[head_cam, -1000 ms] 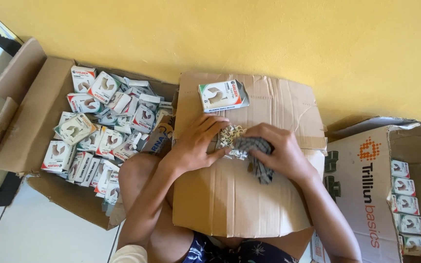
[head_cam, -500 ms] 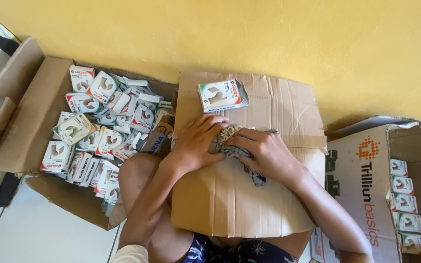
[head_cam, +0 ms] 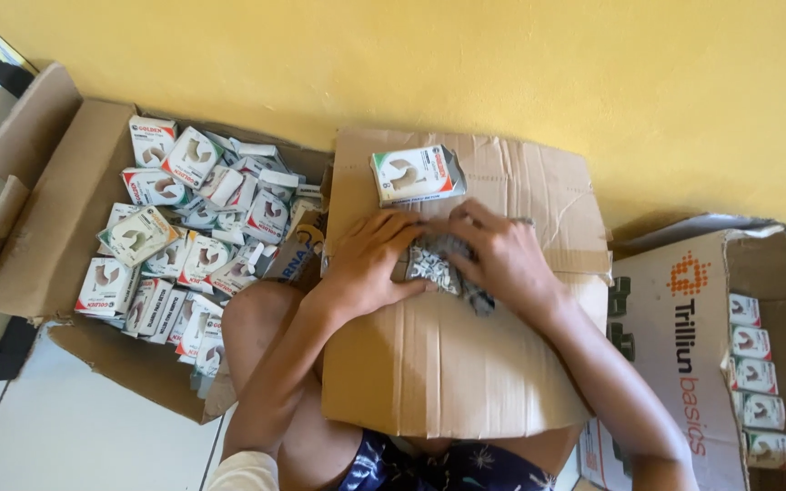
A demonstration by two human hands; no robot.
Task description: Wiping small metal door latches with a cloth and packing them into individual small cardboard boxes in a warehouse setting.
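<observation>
Partly hidden beneath both hands, a small heap of pale clips [head_cam: 431, 265] lies on a dark checked cloth [head_cam: 466, 289]; single pieces are too small to make out. Left hand [head_cam: 373, 259] lies palm down, fingers curled against the heap's left edge. Right hand [head_cam: 500, 257] presses on the cloth, its fingers closed on the fabric. All rest on a flattened cardboard box [head_cam: 466, 364] across the person's lap, near a small white packet [head_cam: 416, 175].

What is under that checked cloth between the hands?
A heap of small white clips shows beneath the checked cloth. The right hand and left hand hide the rest.
</observation>
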